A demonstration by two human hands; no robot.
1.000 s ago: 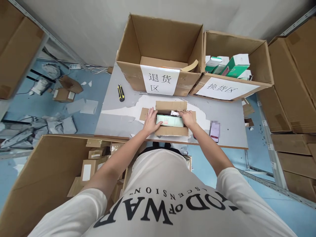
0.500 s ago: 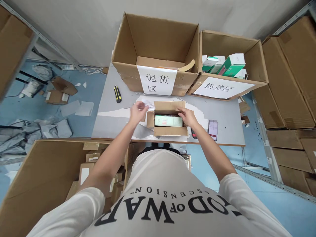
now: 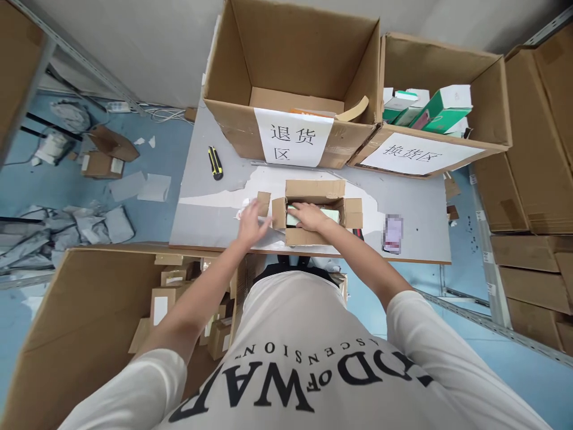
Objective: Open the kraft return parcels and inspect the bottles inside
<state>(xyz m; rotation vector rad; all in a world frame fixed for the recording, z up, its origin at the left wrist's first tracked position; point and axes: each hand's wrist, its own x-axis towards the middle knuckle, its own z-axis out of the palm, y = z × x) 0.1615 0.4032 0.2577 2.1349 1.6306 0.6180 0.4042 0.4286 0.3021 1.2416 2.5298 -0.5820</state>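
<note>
A small cardboard box [image 3: 316, 237] stands on the table with its flaps folded out. Inside it lies a pale green carton [image 3: 331, 214]. My right hand [image 3: 310, 216] reaches into the box, its fingers stretched over the left part of the carton and touching it. Left of the box, my left hand [image 3: 252, 224] is low over the table, thumb held away from the fingers. Crumpled white wrapping [image 3: 243, 208] lies at its fingertips, partly hidden by them. A small piece of cardboard [image 3: 264, 203] shows between that hand and the box.
Two large labelled cardboard boxes stand at the back, the left one [image 3: 233, 134] and the right one [image 3: 492, 146] with green-white cartons [image 3: 450, 110]. A yellow-black utility knife [image 3: 215, 163] lies left, a phone [image 3: 393, 233] right. A big carton [image 3: 89, 298] holds parcels beside me.
My left hand has lowered to the table with the white wrapping and opened. My right hand has moved from the box's right flap onto the pale green carton. The view has shifted slightly.
</note>
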